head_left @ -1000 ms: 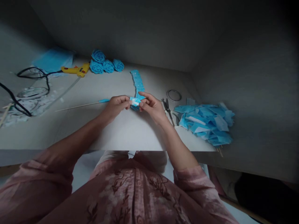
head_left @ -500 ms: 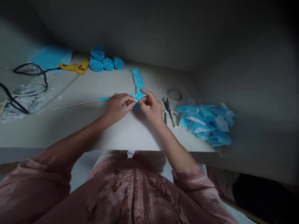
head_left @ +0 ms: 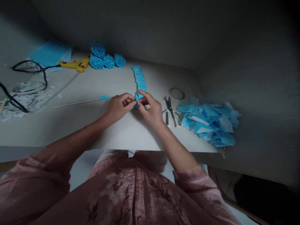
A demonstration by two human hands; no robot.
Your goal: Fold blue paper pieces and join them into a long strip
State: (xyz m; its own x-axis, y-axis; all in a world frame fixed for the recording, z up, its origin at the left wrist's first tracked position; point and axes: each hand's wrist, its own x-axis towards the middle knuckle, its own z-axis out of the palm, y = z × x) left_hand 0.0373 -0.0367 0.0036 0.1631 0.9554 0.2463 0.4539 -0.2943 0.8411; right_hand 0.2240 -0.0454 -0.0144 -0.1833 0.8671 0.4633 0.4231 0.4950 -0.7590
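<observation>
A pleated blue strip (head_left: 140,78), thin and fabric-like, stretches away from me across the table. Its near end is folded up between my hands. My left hand (head_left: 120,106) pinches that end from the left, fingers closed. From the right, my right hand (head_left: 151,109) grips the same piece between thumb and fingertips. The fingers hide part of the folded end. Left of my left hand lies a thin stick (head_left: 79,102) with a blue wrapped tip (head_left: 103,97).
Blue rosettes (head_left: 97,61) sit at the back beside a yellow glue gun (head_left: 81,65). White scraps (head_left: 30,97) and a black cord (head_left: 20,106) lie left. Scissors (head_left: 172,112), a wire ring (head_left: 177,93) and a heap of blue pieces (head_left: 211,122) are right.
The near end of the strip, earlier showing a loose pale flap between my fingers, is now folded tighter and stands up. My hands have stayed nearly in place; the view has shifted slightly.
</observation>
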